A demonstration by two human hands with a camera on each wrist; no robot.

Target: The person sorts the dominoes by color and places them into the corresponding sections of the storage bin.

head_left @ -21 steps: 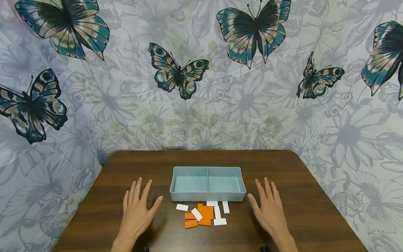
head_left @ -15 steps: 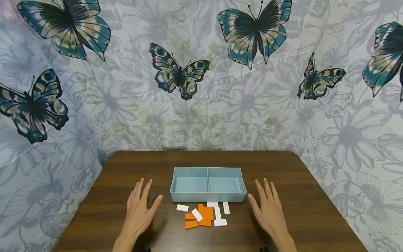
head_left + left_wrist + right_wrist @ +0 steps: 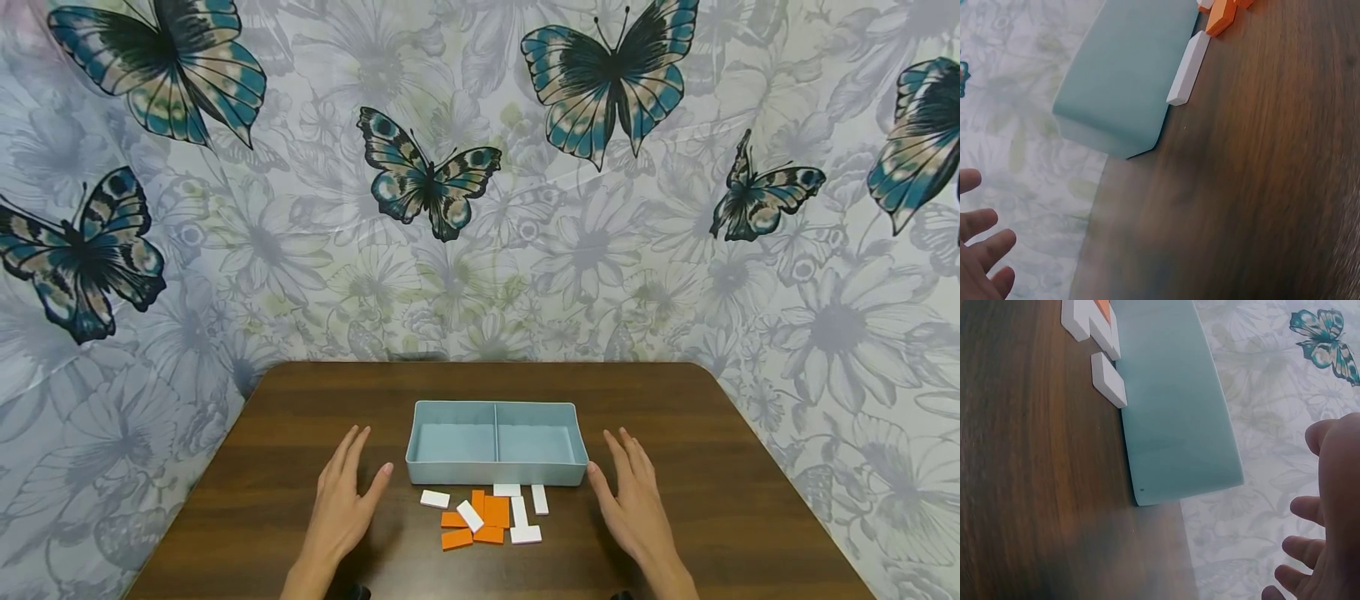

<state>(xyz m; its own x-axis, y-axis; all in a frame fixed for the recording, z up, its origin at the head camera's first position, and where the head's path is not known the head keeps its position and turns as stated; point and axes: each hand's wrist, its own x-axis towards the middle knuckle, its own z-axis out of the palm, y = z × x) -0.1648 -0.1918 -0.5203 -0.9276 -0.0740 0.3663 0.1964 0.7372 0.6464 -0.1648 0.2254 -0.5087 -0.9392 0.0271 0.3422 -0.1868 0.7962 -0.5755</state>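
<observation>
A pale blue box (image 3: 497, 473) with two compartments and a divider (image 3: 496, 432) stands at mid-table; both compartments show bare floors. Just in front of it lies a loose cluster of flat blocks, several orange (image 3: 496, 510) and several white (image 3: 519, 511). One white block (image 3: 470, 516) rests on top of the orange ones. To the left of the blocks my left hand (image 3: 336, 510) is held with fingers extended and thumb apart, holding nothing. On the other side, my right hand (image 3: 636, 510) mirrors it, thumb tip close to the box's right front corner. Both wrist views show spread fingers beside the box.
The brown wooden table (image 3: 750, 517) has rounded far corners. Behind its far edge hangs a pale floral backdrop (image 3: 585, 275) printed with large butterflies. A white block (image 3: 435, 499) lies a little apart at the cluster's left.
My left hand has moved slightly right and turned its palm inward. My right hand has shifted slightly left and turned inward too. The box and blocks keep their places on the table.
</observation>
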